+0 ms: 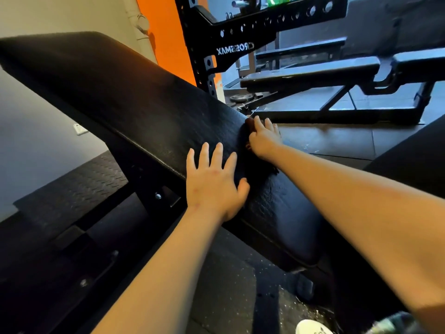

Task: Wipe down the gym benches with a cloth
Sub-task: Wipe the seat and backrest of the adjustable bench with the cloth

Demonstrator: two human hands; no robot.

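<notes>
A black padded gym bench runs from upper left to lower right, its backrest inclined. My left hand lies flat on the pad near its front edge, fingers spread and straight. My right hand reaches to the far edge of the same pad and presses a dark brownish cloth against it. Only small parts of the cloth show beside my fingers and below my wrist; the rest is hidden under the hand.
A second black bench stands beyond on the rubber floor. A black rack upright with holes rises behind, before an orange wall strip. The bench's steel frame is at lower left. My white shoe shows at the bottom.
</notes>
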